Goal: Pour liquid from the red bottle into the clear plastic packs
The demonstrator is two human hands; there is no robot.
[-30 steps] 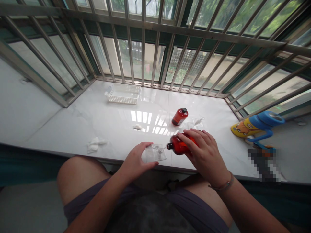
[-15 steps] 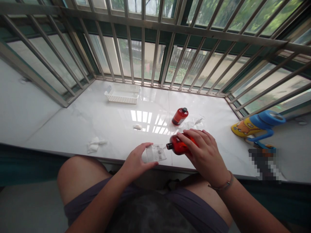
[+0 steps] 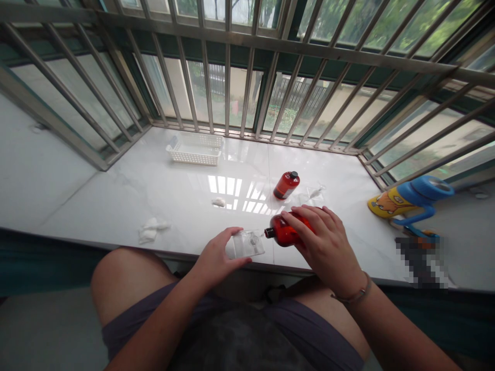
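In the head view, my left hand (image 3: 216, 257) grips a small clear plastic container (image 3: 247, 244) between thumb and fingers, close to the counter's front edge. My right hand (image 3: 325, 242) is wrapped over a red-brown bottle (image 3: 285, 230), which is tipped on its side. Its uncapped black-threaded neck points left at the container's opening, very near it. Whether liquid is flowing I cannot tell. Behind them stands a second red bottle (image 3: 286, 185) with a black cap. Beside that bottle lies a clear plastic piece (image 3: 314, 195), partly hidden by my right hand.
A white perforated basket (image 3: 195, 158) sits at the back left of the glossy white counter (image 3: 116, 201). Crumpled white tissue (image 3: 152, 230) lies front left, a smaller white wad (image 3: 218, 202) nearer the middle. A blue and yellow flask (image 3: 410, 198) stands right. Metal bars (image 3: 228, 82) line the window.
Both hands, the bottle and the container stay almost exactly where they were. No other clear movement shows.
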